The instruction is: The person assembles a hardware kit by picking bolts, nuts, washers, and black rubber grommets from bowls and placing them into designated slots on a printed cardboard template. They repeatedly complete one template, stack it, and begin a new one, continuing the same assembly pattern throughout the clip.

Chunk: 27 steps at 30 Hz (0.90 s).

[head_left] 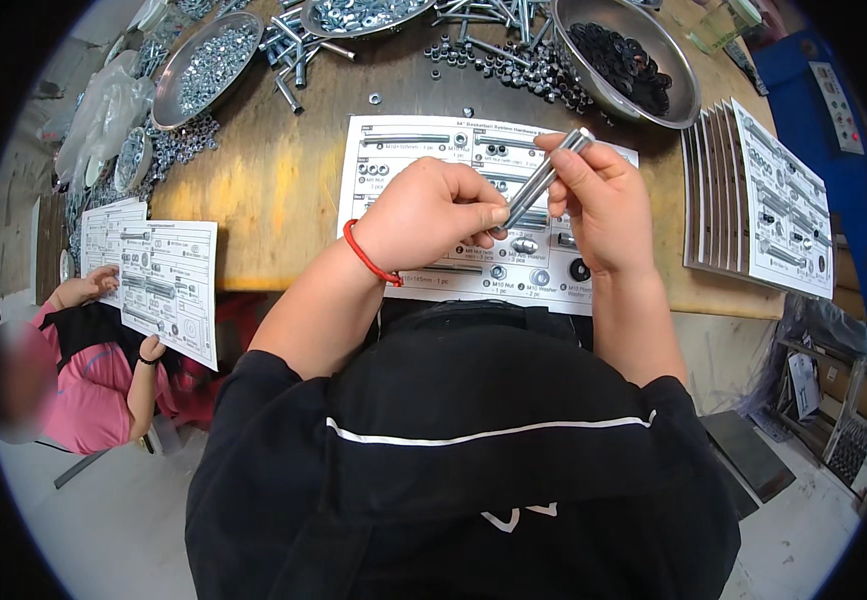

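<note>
I have a long silver steel bolt [545, 178] pinched between both hands, above the white printed hardware card [423, 160] that lies flat on the wooden workbench [273, 190]. My left hand [433, 215], with a red cord bracelet [368, 257] at the wrist, is closed on the bolt's lower end, thumb and fingertips pressed together around it. My right hand [603, 205] is clamped on the upper part, fingers wrapped over the shank, and the bolt's tip sticks out past them toward one o'clock. The bolt is tilted, running from seven o'clock up to one o'clock, clear of the card.

At one o'clock from my hands sits a round steel bowl [683, 95] of black rubber washers [623, 60]. Loose dark nuts [543, 75] are scattered just beside it at twelve o'clock. At eleven o'clock another steel bowl [175, 95] holds small silver nuts [215, 62], with long bolts [293, 50] piled near it. At three o'clock a stack of white printed cards [763, 200] leans fanned out on the bench edge.

At eight o'clock, well apart from me, another person in a pink shirt [93, 400] holds a printed sheet [168, 285] with both hands.
</note>
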### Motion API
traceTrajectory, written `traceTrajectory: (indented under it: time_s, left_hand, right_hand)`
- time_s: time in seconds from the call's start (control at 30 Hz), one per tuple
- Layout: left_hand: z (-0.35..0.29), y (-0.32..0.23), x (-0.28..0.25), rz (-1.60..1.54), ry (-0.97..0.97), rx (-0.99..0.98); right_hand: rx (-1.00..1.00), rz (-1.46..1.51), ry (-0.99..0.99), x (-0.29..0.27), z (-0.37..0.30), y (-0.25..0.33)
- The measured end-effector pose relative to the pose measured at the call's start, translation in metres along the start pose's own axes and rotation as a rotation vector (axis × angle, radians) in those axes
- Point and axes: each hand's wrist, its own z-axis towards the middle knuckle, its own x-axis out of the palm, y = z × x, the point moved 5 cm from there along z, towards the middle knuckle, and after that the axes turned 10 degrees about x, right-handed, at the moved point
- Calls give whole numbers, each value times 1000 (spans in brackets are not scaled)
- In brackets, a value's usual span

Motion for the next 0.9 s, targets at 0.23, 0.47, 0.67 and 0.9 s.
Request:
traceTrajectory:
  time_s: [0.23,0.47,0.67,0.9]
  left_hand:
    - [6,-8,6,-39,4,-43]
    - [11,-1,8,-15,43,-30]
    - [15,-11,10,47,70,-56]
    - [21,-19,8,110,143,-48]
  right_hand:
    - [-7,47,-25,-11,-1,-1]
    - [-21,85,-12,-8,-6,3]
    - [-10,116,-12,-16,-6,1]
    - [-5,151,14,-22,-6,-1]
